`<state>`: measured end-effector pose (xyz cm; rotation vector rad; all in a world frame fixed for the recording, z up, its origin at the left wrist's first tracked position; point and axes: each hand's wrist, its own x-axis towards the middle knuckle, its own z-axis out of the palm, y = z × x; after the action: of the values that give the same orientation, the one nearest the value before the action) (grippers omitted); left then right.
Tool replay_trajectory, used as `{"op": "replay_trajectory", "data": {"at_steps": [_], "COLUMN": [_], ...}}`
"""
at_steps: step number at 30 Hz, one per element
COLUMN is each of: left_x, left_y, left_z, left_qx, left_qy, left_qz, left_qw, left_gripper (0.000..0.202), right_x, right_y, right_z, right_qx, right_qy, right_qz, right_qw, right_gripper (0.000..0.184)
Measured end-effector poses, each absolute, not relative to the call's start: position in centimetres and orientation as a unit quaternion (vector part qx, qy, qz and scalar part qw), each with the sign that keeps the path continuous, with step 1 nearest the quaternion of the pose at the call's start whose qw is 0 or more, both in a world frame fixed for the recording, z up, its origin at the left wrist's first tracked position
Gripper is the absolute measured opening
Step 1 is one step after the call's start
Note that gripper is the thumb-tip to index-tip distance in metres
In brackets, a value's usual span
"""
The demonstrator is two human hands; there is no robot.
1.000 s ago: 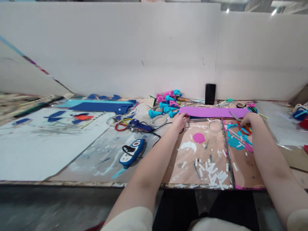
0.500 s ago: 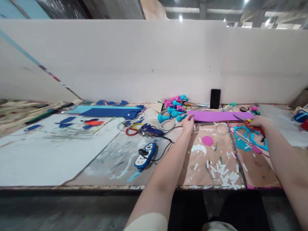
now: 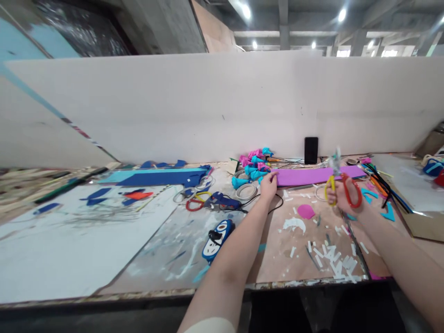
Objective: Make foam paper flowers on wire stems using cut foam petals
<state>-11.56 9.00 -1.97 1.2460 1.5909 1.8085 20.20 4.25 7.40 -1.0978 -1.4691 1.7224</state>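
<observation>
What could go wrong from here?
1. The scissors in the right hand have blades raised near the purple strip; they might nick it.
2. A black cord loops beside the wrist of the left hand and could snag.
3. The phone stands on end by the white panel; a bump might topple it.

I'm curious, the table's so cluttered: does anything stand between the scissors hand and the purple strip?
Nothing visible does: the right hand holds the scissors up in front of the purple strip, and the left hand touches its left end.
</observation>
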Motion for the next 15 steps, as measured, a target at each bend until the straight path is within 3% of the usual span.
{"op": "replay_trajectory", "data": {"at_steps": [1,3,5,15], "left_x": [-11.7,-11.8,-11.8,-11.8], "left_y": [8.9,8.8,8.7,9.0], "left_z": [-2.0,-2.1,-2.0,-1.0], "left_qx": [0.448,0.449,0.451,0.447], "left_qy": [0.573,0.573,0.572,0.556], "left_qz": [0.655,0.659,0.660,0.672], "left_qw": [0.205,0.191,0.183,0.199], "left_gripper": [0.023,0.026,0.028,0.029], "right_x": [18.3,14.9,12.1,7.5], "right_y": [3.0,0.9,-0.7,-2.4], "right_z": [6.9,5.8,4.9,4.3], "right_qx": [-0.390,-0.315,-0.300,-0.407], "right_qy": [-0.538,-0.425,-0.335,-0.271], "right_qz": [0.676,0.788,0.855,0.852], "right_qw": [0.317,0.314,0.259,0.188], "right_gripper": [0.079,0.067,0.059,0.061]}}
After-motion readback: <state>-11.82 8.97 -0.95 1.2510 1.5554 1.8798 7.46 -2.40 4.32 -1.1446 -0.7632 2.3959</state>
